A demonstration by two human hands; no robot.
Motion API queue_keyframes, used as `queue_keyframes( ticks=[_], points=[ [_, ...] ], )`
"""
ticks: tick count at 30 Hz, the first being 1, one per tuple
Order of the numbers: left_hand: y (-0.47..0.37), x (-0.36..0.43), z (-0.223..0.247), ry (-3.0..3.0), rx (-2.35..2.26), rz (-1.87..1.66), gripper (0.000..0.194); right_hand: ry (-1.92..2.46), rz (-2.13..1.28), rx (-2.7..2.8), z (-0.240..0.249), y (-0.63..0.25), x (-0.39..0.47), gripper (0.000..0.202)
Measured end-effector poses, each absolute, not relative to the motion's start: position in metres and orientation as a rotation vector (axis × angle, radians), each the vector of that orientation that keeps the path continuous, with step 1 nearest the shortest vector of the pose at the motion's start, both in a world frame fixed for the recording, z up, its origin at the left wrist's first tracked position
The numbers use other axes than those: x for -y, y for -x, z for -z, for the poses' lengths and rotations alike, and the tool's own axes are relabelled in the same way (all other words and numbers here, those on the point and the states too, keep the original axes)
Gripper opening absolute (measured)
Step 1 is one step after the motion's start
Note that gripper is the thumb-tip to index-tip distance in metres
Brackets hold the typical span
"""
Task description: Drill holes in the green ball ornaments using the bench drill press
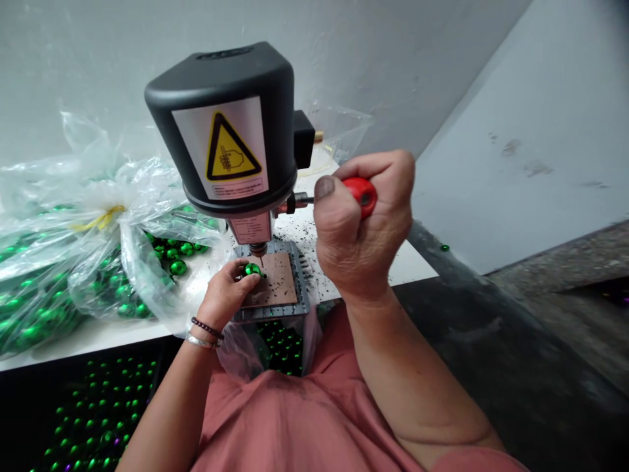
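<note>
The left hand point(228, 288) is holding a shiny green ball point(252, 269) between thumb and fingers, over the wooden board point(275, 282) at the base of the drill press point(230, 131). The right hand point(363, 223) is closing around a red knob point(361, 195) on the lever, at the right of the drill press. At its left, a clear plastic bag point(98, 223) with a yellow tie is lying on the table point(196, 262) and containing many green balls. The drill press is carrying a label point(221, 147) with a yellow warning triangle; its small text is staying too small for reading.
</note>
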State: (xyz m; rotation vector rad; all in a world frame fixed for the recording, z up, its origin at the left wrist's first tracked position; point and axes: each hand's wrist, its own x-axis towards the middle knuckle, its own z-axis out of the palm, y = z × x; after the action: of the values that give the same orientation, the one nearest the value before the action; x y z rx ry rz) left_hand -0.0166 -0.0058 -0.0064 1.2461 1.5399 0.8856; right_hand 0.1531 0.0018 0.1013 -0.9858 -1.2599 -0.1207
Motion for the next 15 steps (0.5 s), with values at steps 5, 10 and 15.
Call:
queue_keyframes(
  ticks=[5,10,15],
  points=[
    [0.013,0.003,0.006,-1.432,-1.684,-0.798,0.039,0.987,0.102,1.280,-0.101,-0.154,0.000,0.014],
    [0.004,0.001,0.002,-1.548,-1.784,-0.679,0.043,0.978,0.100,1.283,-0.100,-0.154,0.000,0.014],
    [0.000,-0.005,0.005,-1.689,-1.672,-0.738,0.042,0.959,0.079,1.300,-0.097,-0.155,-0.001,0.016]
  ],
)
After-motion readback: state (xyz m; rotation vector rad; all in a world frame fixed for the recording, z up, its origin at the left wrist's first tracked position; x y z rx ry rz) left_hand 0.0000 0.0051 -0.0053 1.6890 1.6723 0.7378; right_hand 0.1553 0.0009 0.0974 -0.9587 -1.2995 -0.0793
